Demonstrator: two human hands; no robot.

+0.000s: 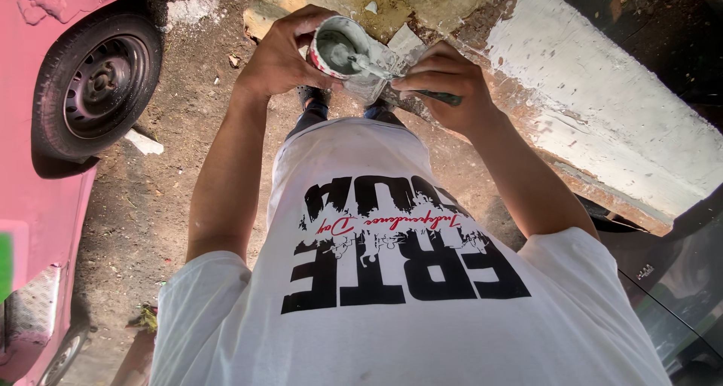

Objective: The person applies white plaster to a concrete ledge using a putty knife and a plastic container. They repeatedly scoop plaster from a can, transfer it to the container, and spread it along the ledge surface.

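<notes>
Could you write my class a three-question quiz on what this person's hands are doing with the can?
1. True or false: the left hand holds the can.
2. What does the right hand grip? A) a dark-handled tool dipped in the can B) a hammer C) a cloth
3. What colour is the car beside the person?

Key: 1 true; 2 A; 3 pink.

pink car (38, 205) left, white slab (602, 115) right, dirt ground (188, 115) between
</notes>
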